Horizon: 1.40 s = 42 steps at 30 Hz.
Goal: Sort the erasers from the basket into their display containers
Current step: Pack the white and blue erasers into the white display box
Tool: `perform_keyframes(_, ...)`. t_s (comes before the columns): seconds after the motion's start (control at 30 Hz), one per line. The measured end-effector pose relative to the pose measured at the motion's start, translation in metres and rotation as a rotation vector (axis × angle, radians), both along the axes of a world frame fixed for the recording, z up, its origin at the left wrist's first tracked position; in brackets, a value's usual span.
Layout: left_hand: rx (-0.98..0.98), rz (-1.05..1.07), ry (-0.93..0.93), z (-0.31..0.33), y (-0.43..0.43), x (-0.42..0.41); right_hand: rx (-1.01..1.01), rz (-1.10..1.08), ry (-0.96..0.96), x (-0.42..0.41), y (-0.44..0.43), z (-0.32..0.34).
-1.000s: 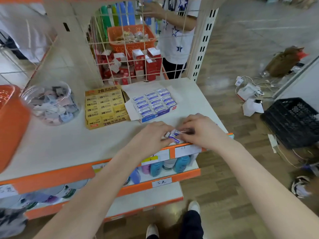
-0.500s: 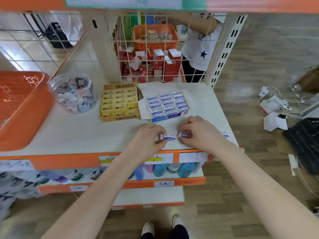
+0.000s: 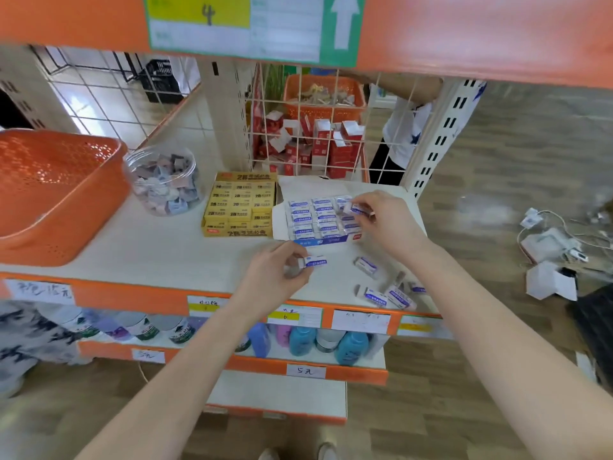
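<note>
Two hands mid-sort: the right hand (image 3: 386, 220) pinched the far eraser (image 3: 360, 209) over the blue box (image 3: 326, 241), the left hand (image 3: 272, 280) pinched the near eraser (image 3: 315, 262) just before it; the next move likely called for seating each flat.

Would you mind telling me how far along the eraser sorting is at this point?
Done: the yellow box looks full and the blue display box is nearly filled. In hand: the right hand holds a blue eraser over that box, the left hand pinches a second eraser. Left: several loose blue erasers lie near the shelf edge; what the orange basket holds is unclear.
</note>
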<state>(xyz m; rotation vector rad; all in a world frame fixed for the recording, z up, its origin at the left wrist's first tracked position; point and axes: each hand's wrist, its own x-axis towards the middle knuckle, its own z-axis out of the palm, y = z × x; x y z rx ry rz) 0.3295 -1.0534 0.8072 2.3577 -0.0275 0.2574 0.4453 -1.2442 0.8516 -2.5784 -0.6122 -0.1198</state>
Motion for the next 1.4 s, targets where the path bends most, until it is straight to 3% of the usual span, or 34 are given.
perform_keyframes(0.1,-0.044,0.069,-0.069,0.008,0.001,0.003,-0.072,-0.009,-0.016,0.013,0.001,-0.004)
perform_keyframes(0.27,-0.015,0.143,-0.016,0.018,0.005,0.009,-0.234,0.0,-0.07,0.02,0.008,-0.012)
perform_keyframes(0.5,0.013,0.201,-0.046,0.017,0.013,0.01,-0.174,0.022,-0.062,0.023,0.012,-0.015)
perform_keyframes(0.7,-0.016,0.216,-0.032,0.021,0.012,0.011,-0.395,0.059,-0.114,0.02,0.007,-0.006)
perform_keyframes(0.77,-0.049,0.224,-0.02,0.024,0.01,0.013,-0.294,0.091,-0.125,0.013,0.01,-0.003)
perform_keyframes(0.87,-0.093,0.24,-0.039,0.026,0.005,0.017,0.02,0.264,0.02,-0.01,0.021,0.003)
perform_keyframes(0.97,-0.114,0.233,-0.071,0.027,0.0,0.019,0.086,0.389,-0.012,-0.026,0.031,-0.001)
perform_keyframes(1.07,-0.104,0.22,-0.089,0.024,0.0,0.018,0.088,0.358,-0.021,-0.025,0.034,-0.004)
perform_keyframes(1.23,0.178,0.154,0.052,0.021,0.009,0.015,0.018,0.211,-0.009,-0.012,0.034,-0.004)
perform_keyframes(1.4,0.355,0.085,0.14,0.017,0.015,0.02,-0.09,0.2,0.027,-0.006,0.043,-0.005)
